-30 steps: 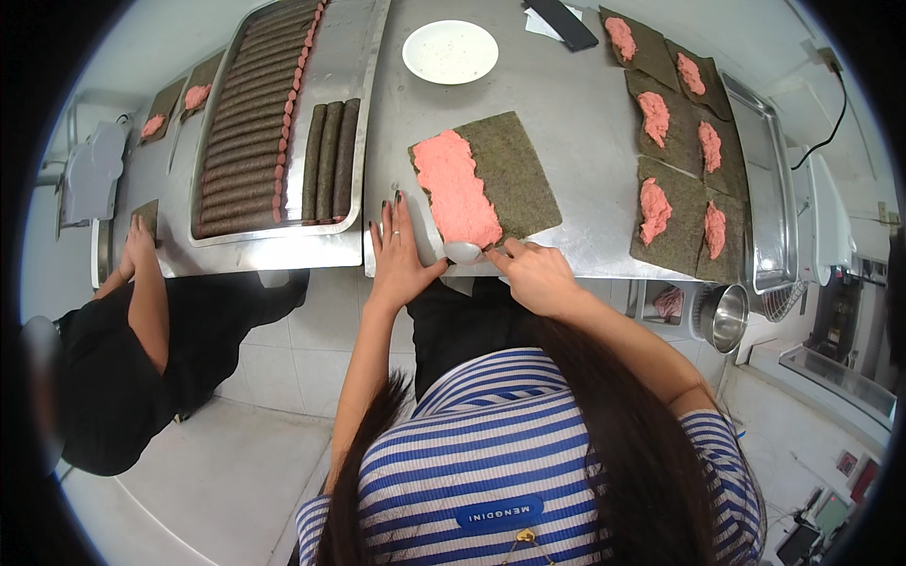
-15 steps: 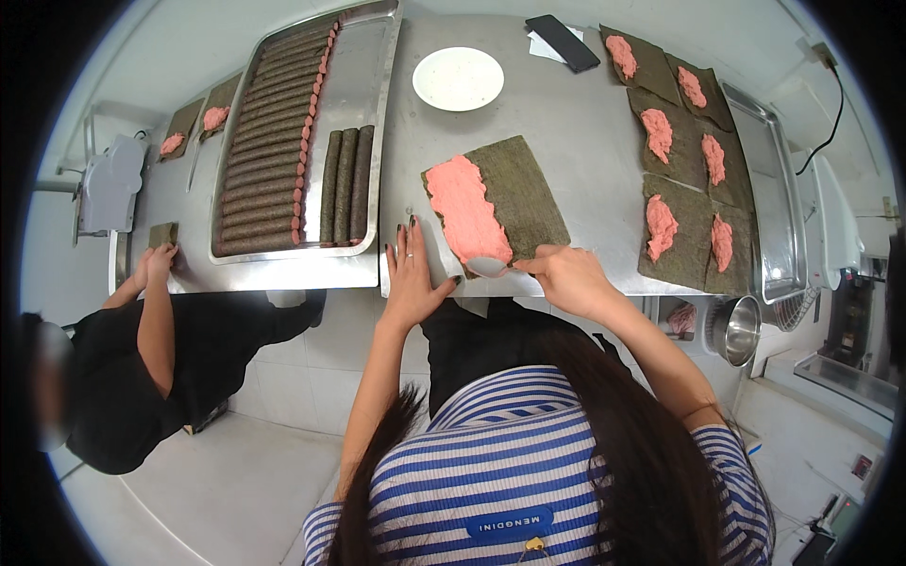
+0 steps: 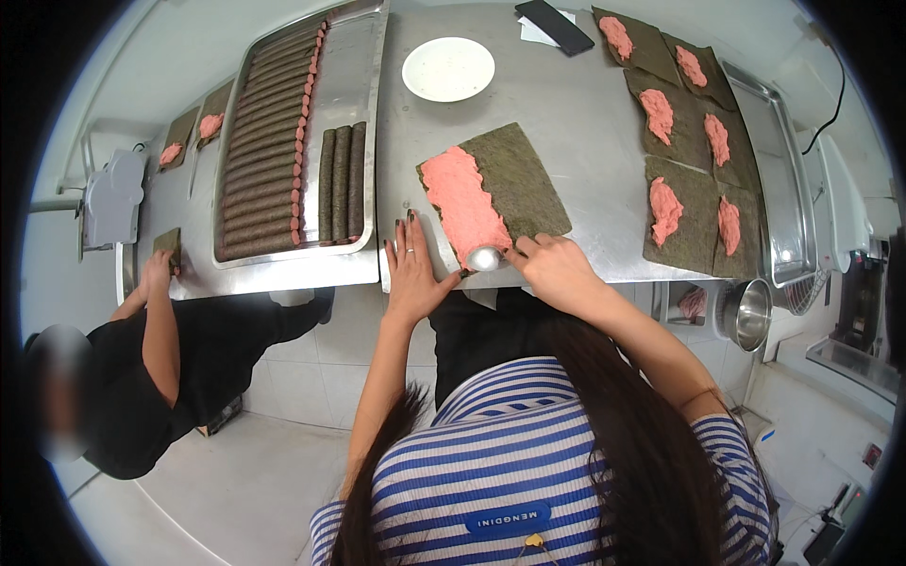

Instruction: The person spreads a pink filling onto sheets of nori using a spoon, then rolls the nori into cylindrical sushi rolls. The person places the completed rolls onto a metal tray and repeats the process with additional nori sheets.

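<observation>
A dark green nori sheet (image 3: 524, 184) lies on the steel table in front of me, its left half covered with pink paste (image 3: 461, 193). My right hand (image 3: 557, 269) is closed around a metal spoon (image 3: 485, 258), whose bowl rests on the paste at the near edge of the sheet. My left hand (image 3: 412, 274) lies flat beside the sheet's near left corner, fingers spread, with the thumb touching that corner or close to it.
Left stands a metal tray (image 3: 376, 123) of nori rolls (image 3: 269, 141). A white plate (image 3: 448, 69) and black phone-like slab (image 3: 555, 26) lie farther back. At right are several nori sheets (image 3: 681, 226) with pink paste dollops. A co-worker's hands (image 3: 159, 269) hold nori at far left.
The spoon's bowl has turned and shifted slightly on the paste near the sheet's near edge. The whole view has shifted a little; my left hand stays beside the sheet.
</observation>
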`<action>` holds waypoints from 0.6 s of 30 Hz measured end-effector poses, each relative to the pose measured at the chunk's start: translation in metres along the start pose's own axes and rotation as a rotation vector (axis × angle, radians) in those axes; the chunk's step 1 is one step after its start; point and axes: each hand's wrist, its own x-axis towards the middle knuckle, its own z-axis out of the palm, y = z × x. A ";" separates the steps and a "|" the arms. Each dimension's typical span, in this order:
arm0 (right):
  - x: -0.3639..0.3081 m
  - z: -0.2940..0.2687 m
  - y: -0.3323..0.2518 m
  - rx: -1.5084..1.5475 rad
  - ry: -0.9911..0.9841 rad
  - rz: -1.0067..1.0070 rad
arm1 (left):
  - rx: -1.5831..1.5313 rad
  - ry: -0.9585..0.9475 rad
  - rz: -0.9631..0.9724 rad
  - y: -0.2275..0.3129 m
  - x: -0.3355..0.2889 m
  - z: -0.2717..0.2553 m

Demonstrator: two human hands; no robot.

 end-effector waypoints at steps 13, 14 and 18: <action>-0.014 -0.026 0.038 0.106 -0.097 0.158 | -0.038 0.003 -0.020 0.001 0.001 0.001; -0.014 -0.028 0.042 0.114 -0.095 0.183 | -0.041 0.002 -0.023 0.001 0.001 0.001; -0.012 -0.021 0.045 0.143 -0.066 0.148 | -0.039 0.001 -0.030 0.001 0.001 0.001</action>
